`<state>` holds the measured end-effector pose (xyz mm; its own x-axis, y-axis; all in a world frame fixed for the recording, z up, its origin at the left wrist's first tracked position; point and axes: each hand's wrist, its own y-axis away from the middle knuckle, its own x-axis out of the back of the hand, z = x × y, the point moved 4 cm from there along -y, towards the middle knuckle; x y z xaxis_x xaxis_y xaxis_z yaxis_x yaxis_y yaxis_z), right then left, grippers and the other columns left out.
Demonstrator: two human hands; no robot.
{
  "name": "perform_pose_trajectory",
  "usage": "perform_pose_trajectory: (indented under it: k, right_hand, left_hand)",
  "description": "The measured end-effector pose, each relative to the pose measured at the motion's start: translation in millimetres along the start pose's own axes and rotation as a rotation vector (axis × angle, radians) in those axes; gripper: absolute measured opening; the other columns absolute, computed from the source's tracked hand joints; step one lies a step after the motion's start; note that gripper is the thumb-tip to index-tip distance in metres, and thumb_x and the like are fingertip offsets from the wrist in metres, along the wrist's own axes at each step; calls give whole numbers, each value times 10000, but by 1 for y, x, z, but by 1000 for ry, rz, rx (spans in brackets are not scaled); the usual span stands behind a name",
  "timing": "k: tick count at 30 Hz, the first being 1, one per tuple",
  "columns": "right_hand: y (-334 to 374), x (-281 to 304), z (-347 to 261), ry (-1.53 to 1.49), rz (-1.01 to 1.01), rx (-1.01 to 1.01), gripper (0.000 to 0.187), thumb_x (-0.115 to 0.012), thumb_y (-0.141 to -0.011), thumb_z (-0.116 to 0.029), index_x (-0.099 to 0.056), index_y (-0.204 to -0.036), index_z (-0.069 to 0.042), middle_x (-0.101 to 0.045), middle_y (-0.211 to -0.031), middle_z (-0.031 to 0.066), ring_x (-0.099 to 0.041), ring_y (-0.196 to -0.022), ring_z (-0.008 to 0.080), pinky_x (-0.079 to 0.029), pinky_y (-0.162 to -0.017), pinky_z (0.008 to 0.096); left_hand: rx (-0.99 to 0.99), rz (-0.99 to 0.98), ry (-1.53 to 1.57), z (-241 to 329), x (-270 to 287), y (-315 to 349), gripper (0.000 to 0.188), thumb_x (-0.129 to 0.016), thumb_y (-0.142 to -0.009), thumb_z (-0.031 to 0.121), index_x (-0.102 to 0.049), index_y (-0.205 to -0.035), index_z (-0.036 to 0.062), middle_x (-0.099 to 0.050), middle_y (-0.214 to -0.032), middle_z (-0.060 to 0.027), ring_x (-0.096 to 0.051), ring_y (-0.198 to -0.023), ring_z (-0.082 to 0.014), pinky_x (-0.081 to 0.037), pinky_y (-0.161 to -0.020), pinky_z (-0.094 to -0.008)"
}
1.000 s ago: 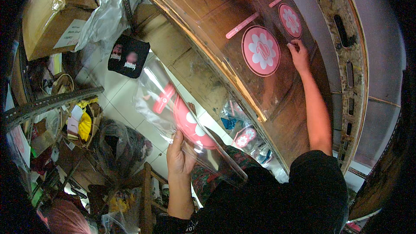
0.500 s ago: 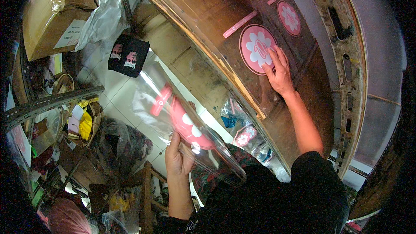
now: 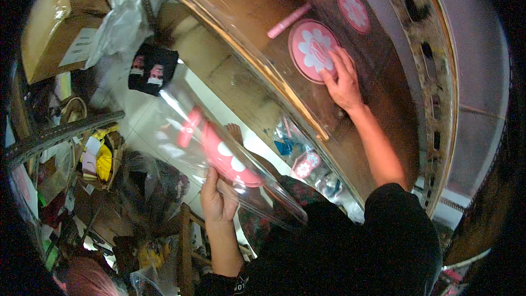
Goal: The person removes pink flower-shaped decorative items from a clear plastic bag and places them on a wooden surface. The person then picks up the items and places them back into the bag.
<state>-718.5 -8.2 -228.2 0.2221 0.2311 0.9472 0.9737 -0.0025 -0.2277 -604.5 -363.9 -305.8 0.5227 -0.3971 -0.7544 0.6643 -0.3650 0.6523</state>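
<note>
My left hand point(image 3: 219, 200) is closed with its thumb on the edge of a curled clear plastic sheet point(image 3: 230, 165), which bears a pink print with white petals and a short pink strip. To the right, my right hand point(image 3: 344, 82) lies with its fingers stretched out over the edge of a round pink print point(image 3: 304, 57) with a white flower, on the brown tabletop point(image 3: 372, 148). A pink bar print point(image 3: 289, 21) and a smaller round print point(image 3: 354, 12) are beside it, seemingly on clear film. I cannot tell whether the two films are joined.
A slotted metal rail point(image 3: 435, 104) runs along the right. The table's wooden edge point(image 3: 268, 71) crosses the middle. On the left are a cardboard box point(image 3: 60, 27), a black printed cloth point(image 3: 153, 69), a metal bar point(image 3: 66, 138) and bagged clutter. Plastic scraps point(image 3: 323, 178) lie below the table edge.
The whole view has shifted slightly, so most things sit further left and higher. My right hand stays on the round print, and my left hand keeps its hold on the curled sheet.
</note>
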Motion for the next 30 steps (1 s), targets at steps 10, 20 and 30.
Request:
perform_pose_trajectory:
  k: [10, 20, 30]
  right_hand:
    - [58, -48, -176, -1143, -634, -104, 548, -597, -883, -307, -400, -1296, -5, -525, -1219, 176, -567, -1051, 272, -460, -906, 386]
    - [98, -73, -172, -1448, -957, -554, 388, -610, -884, -193, -488, -1214, -31, -634, -880, 52, -622, -783, 128, -518, -694, 281]
    - [68, 38, -88, -1244, -411, -374, 146, -586, -887, -103, -511, -997, -41, -621, -818, 40, -588, -706, 89, -472, -609, 221]
  left_hand:
    - [-116, -272, 100, 13, -60, 69, 479, -477, -937, 211, -352, -1356, 16, -438, -1352, -150, -426, -1242, -301, -288, -1059, -509]
    - [-327, -438, 110, 32, -52, 84, 447, -439, -955, 273, -414, -1333, 35, -425, -1377, -127, -382, -1278, -299, -268, -1062, -525]
    - [-495, -411, 78, -20, -17, 84, 437, -425, -964, 272, -419, -1330, 32, -435, -1368, -140, -422, -1249, -280, -304, -1042, -507]
